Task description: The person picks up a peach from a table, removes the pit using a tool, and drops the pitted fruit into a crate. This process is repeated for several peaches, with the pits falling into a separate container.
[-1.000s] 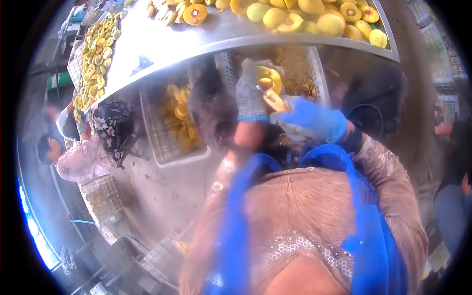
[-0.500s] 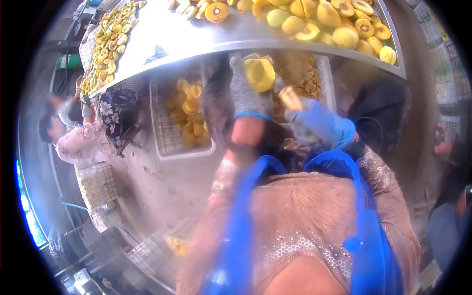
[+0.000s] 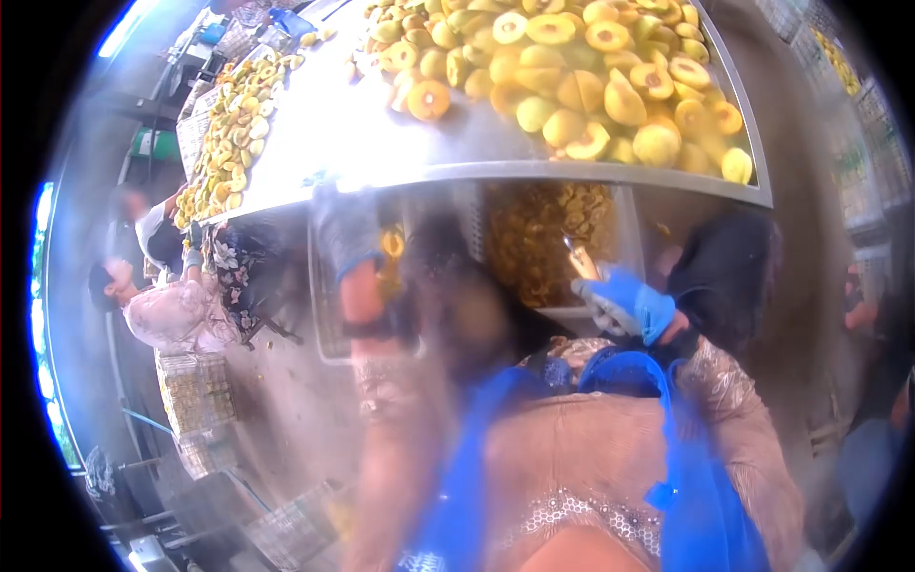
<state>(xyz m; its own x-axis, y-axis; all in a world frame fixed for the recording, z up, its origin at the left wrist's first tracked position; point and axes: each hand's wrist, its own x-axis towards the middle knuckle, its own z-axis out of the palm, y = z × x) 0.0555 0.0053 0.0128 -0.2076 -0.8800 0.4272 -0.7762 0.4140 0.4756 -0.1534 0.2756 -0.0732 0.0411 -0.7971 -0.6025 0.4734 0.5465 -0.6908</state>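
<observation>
My right hand (image 3: 624, 303), in a grey and blue glove, is closed around a small wooden-handled tool (image 3: 583, 261) with a short metal tip pointing up and away. Below that tip is a crate of peach scraps (image 3: 548, 238). My left hand (image 3: 345, 227), in a grey glove, is over the left plastic crate (image 3: 329, 329), just under the table's edge. It is smeared by motion, so its fingers cannot be made out. Just right of it, a yellow peach half (image 3: 392, 241) shows over the crate, with more pieces below.
A metal table (image 3: 457, 173) carries a large heap of peach halves (image 3: 553, 76) and a smaller pile (image 3: 233, 143) at its left end. Beside that end sits another person (image 3: 176, 310). Stacked crates (image 3: 195, 396) stand on the floor at left.
My left hand has moved left from the scrap crate to the left crate; the peach half it held no longer shows in it. My right hand has lowered slightly with the tool.
</observation>
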